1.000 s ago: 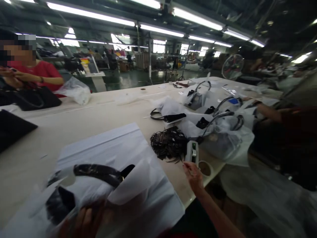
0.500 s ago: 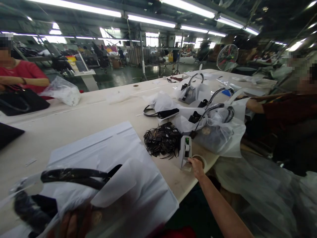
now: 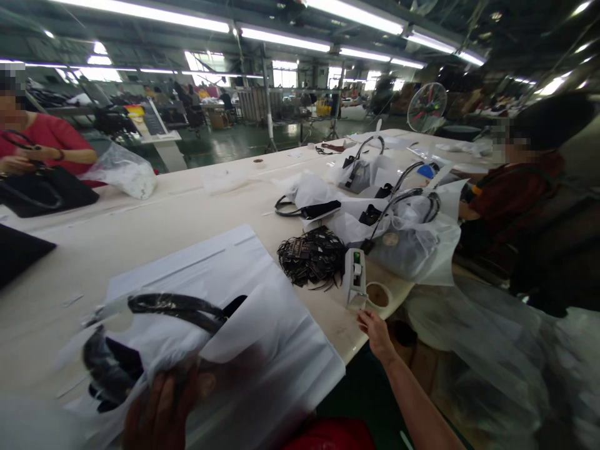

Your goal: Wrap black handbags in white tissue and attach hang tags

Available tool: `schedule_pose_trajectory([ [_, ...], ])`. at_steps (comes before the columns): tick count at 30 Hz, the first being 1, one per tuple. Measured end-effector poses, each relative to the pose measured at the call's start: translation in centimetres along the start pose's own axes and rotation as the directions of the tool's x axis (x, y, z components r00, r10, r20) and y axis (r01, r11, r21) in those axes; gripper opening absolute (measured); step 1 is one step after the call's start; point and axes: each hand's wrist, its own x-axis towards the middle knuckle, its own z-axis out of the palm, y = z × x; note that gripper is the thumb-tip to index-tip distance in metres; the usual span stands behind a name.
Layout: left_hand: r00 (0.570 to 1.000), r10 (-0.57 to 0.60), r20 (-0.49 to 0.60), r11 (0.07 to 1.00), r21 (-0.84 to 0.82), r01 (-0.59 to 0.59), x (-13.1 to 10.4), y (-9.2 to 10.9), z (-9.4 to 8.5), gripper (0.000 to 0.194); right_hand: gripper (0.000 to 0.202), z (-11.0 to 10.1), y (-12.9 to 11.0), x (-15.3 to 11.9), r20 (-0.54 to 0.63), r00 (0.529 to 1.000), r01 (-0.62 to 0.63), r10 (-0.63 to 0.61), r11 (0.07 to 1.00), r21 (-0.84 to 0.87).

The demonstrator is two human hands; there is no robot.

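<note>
Clock positions read from view centre. Bag with dark handles [image 3: 175, 305] at 8 o'clock, in translucent wrap [image 3: 241, 328], over a large white sheet [image 3: 300, 350] on the pale surface [image 3: 225, 209]. Left hand [image 3: 159, 406] rests on the wrap at the bag's near side, fingers side by side; thumb hidden, so grip width cannot be told. Right hand [image 3: 374, 328], between 4 and 5 o'clock: thumb and forefinger narrow together at the near end of the tape dispenser [image 3: 355, 278] (a tape strip between them: cannot tell). Off the dispenser: a tape roll [image 3: 387, 297] lies flat just beside it at 4 o'clock; a heap of black tags [image 3: 312, 256] sits near at 10 o'clock; plastic-wrapped bags [image 3: 405, 250] lie toward 2 o'clock. A person in red [image 3: 60, 134], between 9 and 10 o'clock, handles a black handbag [image 3: 51, 190]; another person [image 3: 515, 187] is at 3 o'clock.
</note>
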Motion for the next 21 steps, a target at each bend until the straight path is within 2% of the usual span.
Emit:
schedule_pose_trajectory([
  [3,0.999,-0.031,-0.006,0.998,-0.049,0.031,-0.1,0.1,0.2,0.062,0.025,0.2,0.4,0.0,-0.038,0.998,-0.047,0.044,0.995,-0.091],
  [7,0.996,-0.089,-0.032,0.996,-0.024,0.088,-0.1,0.6,0.3,0.059,0.016,-1.3,-0.4,-0.3,-0.098,0.994,-0.079,0.054,0.961,-0.264],
  [9,0.998,-0.061,-0.030,0.998,0.010,0.062,-0.1,0.6,0.3,0.055,0.016,-1.5,-1.2,-1.4,-0.108,0.994,-0.065,0.032,0.944,-0.323],
  [11,1.000,-0.031,0.005,0.998,0.049,0.030,-0.1,0.3,0.3,0.048,0.015,-0.8,-2.4,-3.7,-0.052,0.998,0.004,-0.023,0.940,-0.341],
  [13,0.999,-0.021,0.024,0.997,0.074,0.019,0.0,0.2,0.3,0.043,0.026,0.9,-4.1,-7.7,0.112,0.991,0.100,-0.071,0.954,-0.281],
  [14,1.000,-0.021,0.023,0.997,0.078,0.019,0.0,0.1,0.3,0.042,0.031,2.1,-5.1,-10.2,0.227,0.970,0.138,-0.087,0.966,-0.220],
  [15,1.000,-0.019,0.018,0.997,0.078,0.018,-0.1,0.2,0.2,0.042,0.034,3.6,-6.2,-12.8,0.357,0.927,0.175,-0.113,0.973,-0.148],
  [16,1.000,-0.018,0.014,0.997,0.075,0.017,-0.2,0.2,0.3,0.043,0.034,5.3,-7.2,-15.5,0.471,0.873,0.186,-0.129,0.980,-0.076],
  [18,1.000,-0.018,0.006,0.998,0.065,0.017,-0.4,0.2,0.4,0.045,0.031,9.2,-9.1,-20.0,0.662,0.735,0.160,-0.146,0.986,0.040],
  [19,1.000,-0.019,0.003,0.998,0.058,0.018,-0.6,0.3,0.6,0.045,0.030,11.2,-9.9,-21.7,0.723,0.673,0.132,-0.156,0.987,0.090],
  [20,1.000,-0.017,-0.002,0.999,0.050,0.017,-0.7,0.2,0.7,0.046,0.030,13.1,-10.4,-23.0,0.759,0.631,0.099,-0.161,0.987,0.127],
  [21,1.000,-0.013,-0.008,0.999,0.041,0.014,-0.8,0.2,0.9,0.047,0.031,14.9,-10.7,-23.8,0.774,0.610,0.073,-0.167,0.985,0.155],
])
